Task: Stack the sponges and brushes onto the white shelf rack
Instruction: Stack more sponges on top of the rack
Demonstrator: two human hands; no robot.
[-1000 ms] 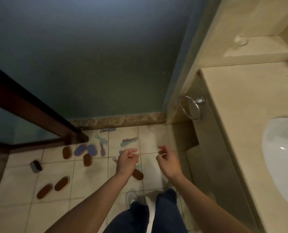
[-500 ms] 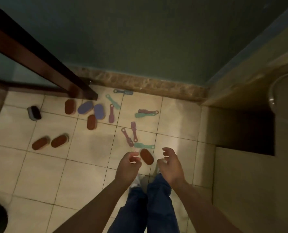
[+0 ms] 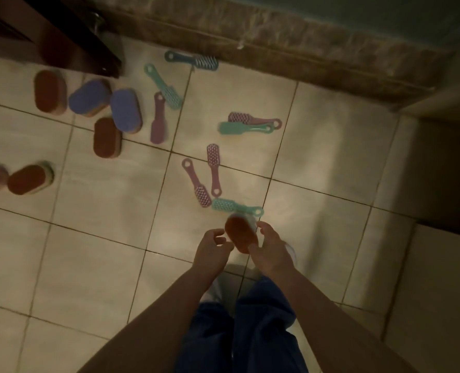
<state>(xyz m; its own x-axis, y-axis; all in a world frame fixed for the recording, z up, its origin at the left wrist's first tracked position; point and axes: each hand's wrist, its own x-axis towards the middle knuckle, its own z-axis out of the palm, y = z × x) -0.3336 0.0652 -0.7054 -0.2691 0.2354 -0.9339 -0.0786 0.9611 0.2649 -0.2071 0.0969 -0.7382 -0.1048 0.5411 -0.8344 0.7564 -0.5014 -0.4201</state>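
Sponges and brushes lie scattered on the tiled floor. An orange sponge (image 3: 241, 235) shows between my left hand (image 3: 212, 249) and my right hand (image 3: 271, 251); both hover over it with loosely curled fingers and hold nothing. Just beyond lies a teal brush (image 3: 228, 205), then two pink brushes (image 3: 196, 184). Farther off are a teal and pink pair (image 3: 245, 127), a purple brush (image 3: 158, 119) and two more brushes near the wall. Two purple sponges (image 3: 90, 96) and several orange sponges (image 3: 106, 137) lie at the left. The white shelf rack is out of view.
A dark wooden door frame (image 3: 70, 36) stands at the top left. A stone skirting (image 3: 277, 49) runs along the far wall. A dark cabinet base (image 3: 444, 170) closes the right side. My legs in blue trousers (image 3: 250, 332) are below my hands.
The view has tilted down from the wall and sink to the floor. Both hands have come lower and closer to the orange sponge, and stay empty.
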